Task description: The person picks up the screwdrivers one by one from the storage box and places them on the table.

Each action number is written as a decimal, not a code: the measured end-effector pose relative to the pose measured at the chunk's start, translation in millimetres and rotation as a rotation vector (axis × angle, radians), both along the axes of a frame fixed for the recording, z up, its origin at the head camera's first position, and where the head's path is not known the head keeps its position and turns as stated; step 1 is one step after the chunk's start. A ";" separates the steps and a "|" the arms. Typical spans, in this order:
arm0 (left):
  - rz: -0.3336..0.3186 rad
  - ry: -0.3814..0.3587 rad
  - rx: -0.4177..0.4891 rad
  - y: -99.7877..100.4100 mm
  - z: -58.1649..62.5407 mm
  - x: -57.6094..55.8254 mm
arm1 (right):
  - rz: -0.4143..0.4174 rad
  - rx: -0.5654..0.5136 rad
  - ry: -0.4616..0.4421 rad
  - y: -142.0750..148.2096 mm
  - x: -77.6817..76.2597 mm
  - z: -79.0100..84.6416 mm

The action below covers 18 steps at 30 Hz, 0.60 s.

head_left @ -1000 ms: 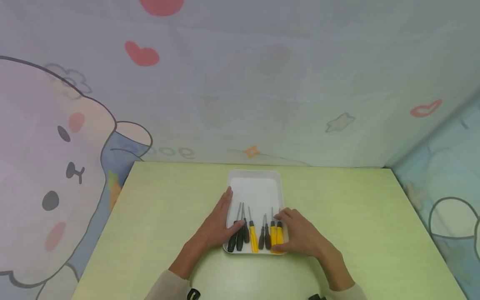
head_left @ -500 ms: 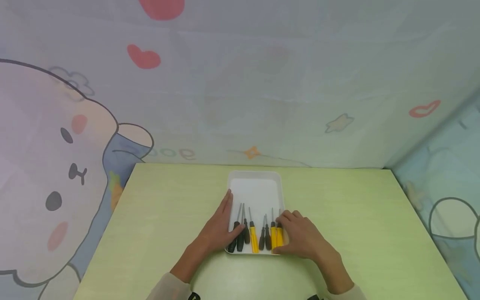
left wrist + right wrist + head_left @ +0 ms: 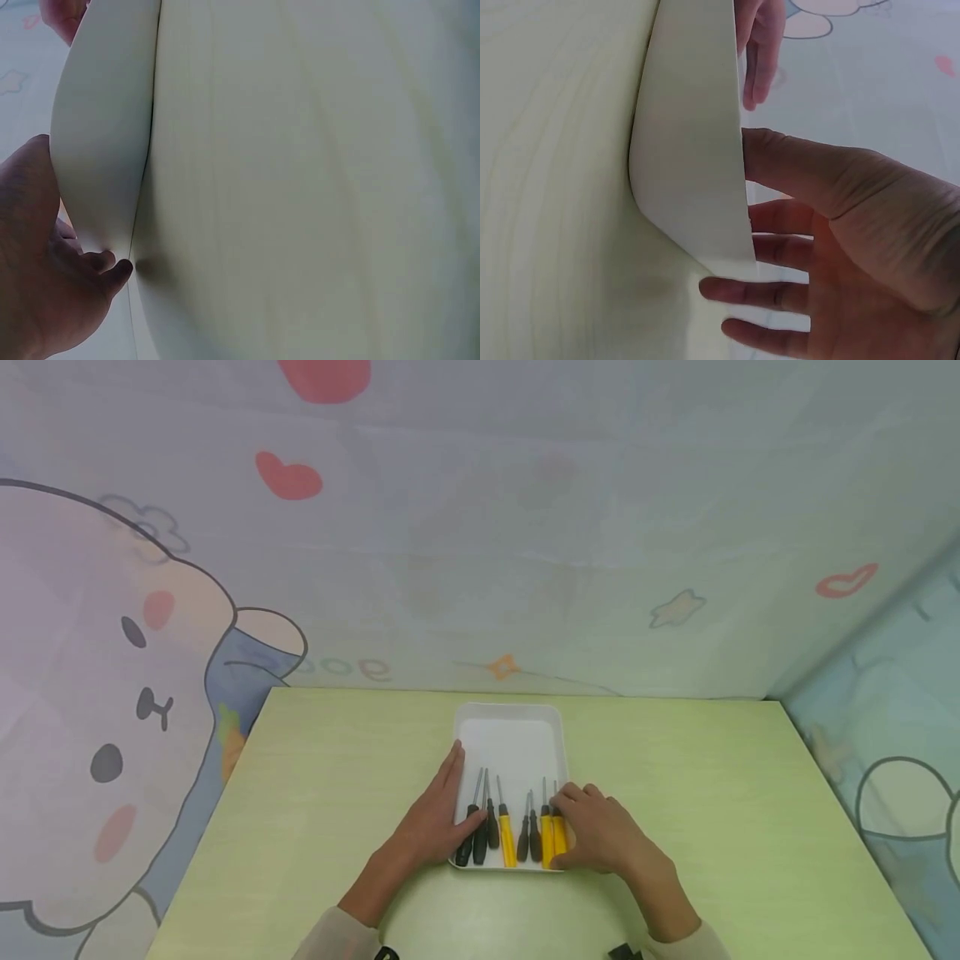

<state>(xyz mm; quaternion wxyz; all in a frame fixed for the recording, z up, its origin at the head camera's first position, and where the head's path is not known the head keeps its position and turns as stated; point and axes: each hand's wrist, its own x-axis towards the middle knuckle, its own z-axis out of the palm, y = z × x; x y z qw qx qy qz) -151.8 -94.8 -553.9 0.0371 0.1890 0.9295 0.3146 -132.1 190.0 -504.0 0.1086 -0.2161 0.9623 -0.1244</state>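
Note:
In the head view, a white tray (image 3: 510, 739) holds a row of screwdrivers along its near half, shafts pointing away. Black-handled screwdrivers (image 3: 480, 845) lie at the left, then a yellow-handled screwdriver (image 3: 507, 842), two small dark-handled ones (image 3: 535, 839), and two yellow-handled ones at the right. My left hand (image 3: 431, 822) rests along the tray's left side, fingers straight, thumb over the black handles. My right hand (image 3: 603, 831) reaches over the right rim and pinches the rightmost yellow screwdriver (image 3: 559, 835) between thumb and fingers, partly hiding it. Both wrist views show hands at the tray's outer wall (image 3: 105, 127).
The tray stands on a pale green-yellow table (image 3: 337, 760). Behind the table hangs a printed cloth (image 3: 525, 527) with hearts and a cartoon bear; another cloth (image 3: 900, 735) hangs at the right.
The rightmost yellow screwdriver's shaft leans slightly further left, and my right hand has shifted a little with it. My left hand stays nearly still.

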 end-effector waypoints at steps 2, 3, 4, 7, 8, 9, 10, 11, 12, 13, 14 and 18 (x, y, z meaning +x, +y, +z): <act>0.000 -0.004 0.002 0.4 -0.1 0.3 | 0.003 -0.038 -0.018 2.3 0.3 -2.9; -0.002 -0.008 0.003 0.6 0.1 0.6 | 0.005 -0.059 -0.027 3.6 0.6 -4.6; -0.002 -0.010 0.004 0.7 -0.1 0.6 | 0.005 -0.080 -0.036 4.9 0.9 -6.3; -0.005 -0.020 0.012 1.0 -1.0 -0.3 | -0.006 -0.126 -0.053 7.5 1.5 -11.0; -0.005 -0.022 0.017 1.1 -1.0 -0.7 | -0.009 -0.136 -0.055 7.8 1.7 -11.9; -0.002 -0.022 0.024 1.1 -0.8 -1.0 | -0.010 -0.147 -0.057 8.0 1.9 -12.4; 0.000 -0.023 0.030 1.2 -0.7 -1.5 | -0.010 -0.157 -0.056 8.2 1.9 -13.1; 0.001 -0.025 0.036 1.2 -0.6 -2.1 | -0.009 -0.164 -0.053 8.4 1.9 -13.5; 0.003 -0.025 0.040 1.3 -0.8 -2.6 | -0.007 -0.170 -0.047 8.6 1.9 -13.7; 0.004 -0.024 0.043 1.2 -0.9 -3.1 | -0.004 -0.175 -0.043 8.7 1.8 -13.5; 0.005 -0.026 0.041 1.1 -0.8 -3.4 | 0.000 -0.179 -0.038 8.8 1.5 -13.4; 0.009 -0.034 0.025 0.0 0.6 -4.8 | 0.021 -0.189 -0.018 10.0 -1.5 -15.0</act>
